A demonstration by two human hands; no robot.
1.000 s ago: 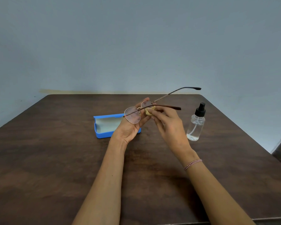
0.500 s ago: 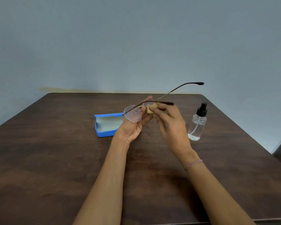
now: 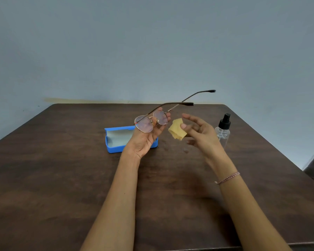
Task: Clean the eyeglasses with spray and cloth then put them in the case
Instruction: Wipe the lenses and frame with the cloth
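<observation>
Head view, centre: eyeglasses (image 3: 150,123) pinched by left hand (image 3: 145,140), cloth (image 3: 176,132) by right hand (image 3: 201,133); wiping step judged ending; temples to be folded next.

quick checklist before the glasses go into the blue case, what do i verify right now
1. Case open: ok. The blue case lies open on the table, pale lining showing.
2. Case empty: cannot tell. The left hand hides its right end.
3. Left grip on the eyeglasses: ok. The fingers hold the frame at the lenses.
4. Temples folded: not ok. Both stick out unfolded.
5. Cloth clear of lenses: ok. The yellow cloth is apart from them, at the right hand.
6. Right grip on cloth: cannot tell. The thumb is on it, the fingers are spread and blurred.
</observation>
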